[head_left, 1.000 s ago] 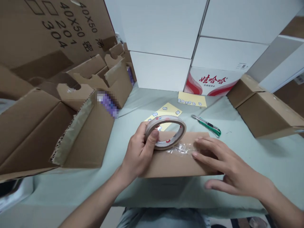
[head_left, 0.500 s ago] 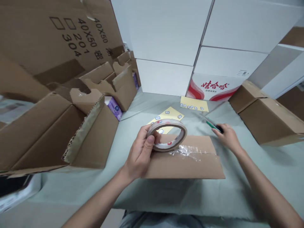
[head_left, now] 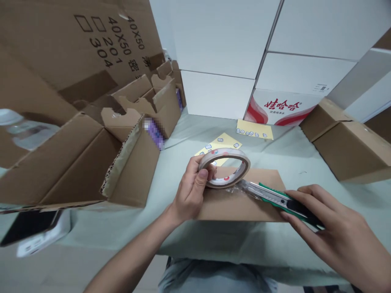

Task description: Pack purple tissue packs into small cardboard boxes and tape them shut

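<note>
While the left hand grips a roll of clear tape, thumb outside and fingers through the ring, the right hand is closed around a green utility knife. Taking the small cardboard box as my dial, with twelve away from the wearer, I have the roll over its ten o'clock side and the right hand at four, the knife aimed toward ten. A crinkled tape strip runs over the box's top just under the roll. The blade end sits there too, but from my camera I cannot tell whether it touches tape, roll or cardboard.

My main worry is the line of that blade: it points past the strip toward the left hand, so a sudden give in the tape could, I judge, carry it into the roll or the fingers. Too much pressure might score the box top beneath. A slack strip may fold around the blade and tear raggedly instead of parting cleanly; firm tension from the left hand would lessen that. Near eleven lies a yellow sheet of small stickers, and I would not want loose tape catching it.
</note>
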Available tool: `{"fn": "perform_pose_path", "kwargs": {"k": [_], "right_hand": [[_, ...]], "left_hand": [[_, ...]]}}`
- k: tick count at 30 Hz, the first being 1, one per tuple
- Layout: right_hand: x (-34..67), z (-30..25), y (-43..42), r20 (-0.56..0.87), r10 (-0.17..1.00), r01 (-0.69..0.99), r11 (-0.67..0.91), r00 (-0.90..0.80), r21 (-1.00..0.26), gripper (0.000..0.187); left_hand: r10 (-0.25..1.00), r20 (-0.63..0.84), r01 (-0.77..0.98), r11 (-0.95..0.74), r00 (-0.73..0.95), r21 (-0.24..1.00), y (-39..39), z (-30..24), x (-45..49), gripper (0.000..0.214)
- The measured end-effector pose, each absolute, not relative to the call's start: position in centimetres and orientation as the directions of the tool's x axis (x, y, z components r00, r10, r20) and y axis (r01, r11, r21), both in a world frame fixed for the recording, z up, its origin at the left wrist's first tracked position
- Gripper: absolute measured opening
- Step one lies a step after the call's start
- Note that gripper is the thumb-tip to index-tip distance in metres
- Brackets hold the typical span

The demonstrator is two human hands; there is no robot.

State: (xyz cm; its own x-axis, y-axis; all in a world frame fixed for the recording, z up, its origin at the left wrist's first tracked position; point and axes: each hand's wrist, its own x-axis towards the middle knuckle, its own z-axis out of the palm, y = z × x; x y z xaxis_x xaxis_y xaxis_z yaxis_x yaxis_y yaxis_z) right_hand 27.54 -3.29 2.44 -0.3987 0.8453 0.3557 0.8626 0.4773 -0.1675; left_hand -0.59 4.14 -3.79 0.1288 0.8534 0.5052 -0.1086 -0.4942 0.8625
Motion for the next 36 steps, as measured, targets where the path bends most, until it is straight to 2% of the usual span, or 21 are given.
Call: {"fn": "perform_pose_path", "kwargs": {"k": [5,8,11,14,16,18,22,26,28,30,31,33,34,36], "right_hand": [[26.0,2.3,-3.4,0.350,0.833,0.857,0.498,-0.429,-0.133,0.022],[25.3,2.4,-3.5,0.347,0.843,0.861,0.484,-0.410,-0.158,0.021],[26.4,2.3,-1.4,0.383,0.870,0.887,0.409,-0.310,-0.212,0.024],[29.3,0.5,3.5,0.362,0.926,0.931,0.218,-0.103,-0.292,0.033],[31.5,-1.9,7.3,0.311,0.950,0.948,0.067,0.034,-0.311,0.036],[33.0,-4.9,10.4,0.272,0.959,0.952,0.014,0.073,-0.305,0.033],[34.2,-9.5,12.9,0.202,0.977,0.950,0.005,0.062,-0.313,0.028],[34.2,-7.6,11.5,0.257,0.966,0.928,0.063,0.037,-0.368,0.043],[33.5,-4.3,9.6,0.308,0.951,0.902,0.145,-0.014,-0.407,0.050],[31.9,-0.9,7.2,0.327,0.930,0.845,0.308,-0.170,-0.437,0.044],[30.8,0.5,6.0,0.310,0.883,0.765,0.462,-0.351,-0.449,0.041],[28.1,2.4,4.1,0.193,0.762,0.651,0.634,-0.619,-0.417,0.045],[26.8,2.7,3.5,0.151,0.708,0.619,0.685,-0.690,-0.385,0.051],[24.5,2.7,2.9,0.093,0.674,0.624,0.720,-0.733,-0.304,0.067]], "left_hand": [[0.848,0.521,-0.139,-0.506,0.102,0.851,4.1,-3.7,-0.2,0.031],[0.887,0.460,-0.302,-0.431,0.029,0.850,4.2,-3.3,-0.2,0.032],[0.939,0.301,-0.543,-0.341,-0.164,0.767,5.2,-2.5,-0.8,0.026],[0.949,0.058,-0.687,-0.267,-0.311,0.676,6.6,-1.4,-1.6,0.023],[0.953,-0.046,-0.714,-0.191,-0.299,0.674,7.3,-0.5,-1.9,0.032],[0.965,-0.069,-0.710,-0.138,-0.254,0.690,7.4,0.5,-1.6,0.036],[0.988,-0.041,-0.669,-0.068,-0.146,0.740,6.8,2.3,-0.4,0.036],[0.999,-0.007,-0.639,-0.030,-0.054,0.768,6.4,3.5,0.6,0.035],[0.999,0.032,-0.640,-0.028,-0.007,0.768,6.3,3.8,0.9,0.033],[0.996,0.079,-0.647,-0.031,0.045,0.762,6.2,4.0,1.3,0.031],[0.993,0.098,-0.653,-0.030,0.068,0.757,6.1,4.0,1.5,0.030],[0.988,0.118,-0.670,-0.019,0.103,0.742,5.9,4.0,1.9,0.030],[0.986,0.121,-0.678,-0.011,0.114,0.735,5.8,4.0,2.1,0.031],[0.985,0.111,-0.687,0.012,0.135,0.727,5.7,3.9,2.4,0.031]]}}
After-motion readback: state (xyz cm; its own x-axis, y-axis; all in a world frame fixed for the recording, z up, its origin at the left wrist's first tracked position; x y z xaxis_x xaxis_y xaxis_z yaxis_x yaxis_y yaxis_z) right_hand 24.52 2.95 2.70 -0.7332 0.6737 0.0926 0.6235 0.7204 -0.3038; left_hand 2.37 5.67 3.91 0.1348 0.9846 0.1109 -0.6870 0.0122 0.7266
